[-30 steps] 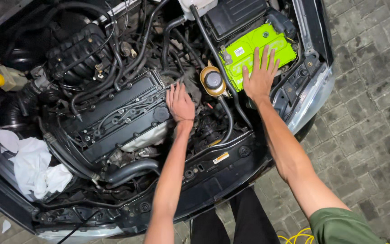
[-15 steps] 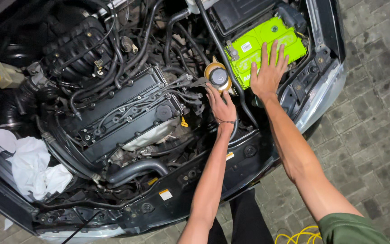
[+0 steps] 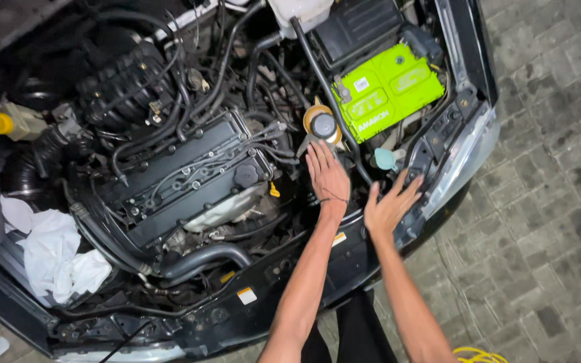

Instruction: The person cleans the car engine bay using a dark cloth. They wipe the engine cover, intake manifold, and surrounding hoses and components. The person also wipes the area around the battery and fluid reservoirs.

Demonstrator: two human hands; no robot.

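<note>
Open engine bay (image 3: 250, 316) of a dark car, seen from above with the person standing at its front edge, at 6 o'clock in the view. The left hand (image 3: 327, 176) lies flat and released, fingers together and pointing toward 12 o'clock, its fingertips just below a round tan reservoir with a dark cap (image 3: 322, 124); whether they touch the reservoir cannot be told. The right hand (image 3: 388, 205) is also released, fingers spread, hovering over or resting on the front crossmember beside the headlight (image 3: 462, 165), which lies at its 2 o'clock; it grasps nothing. A small teal cap (image 3: 384, 158) sits just at 12 o'clock of the right hand. A bright green battery (image 3: 386, 89) occupies the bay at 1 o'clock of both hands, with a black box (image 3: 358, 27) beyond it. At 9 o'clock of the left hand lies the dark cylinder-head cover (image 3: 183, 178), carrying a round black filler cap (image 3: 246, 176); a black intake manifold (image 3: 126, 91) stands beyond, toward 11 o'clock. White rags (image 3: 52, 252) are bunched at the bay's far 9 o'clock edge, and a yellow-capped container (image 3: 1, 123) sits above them. Grey paving blocks (image 3: 546, 222) cover the ground at 3 o'clock.
</note>
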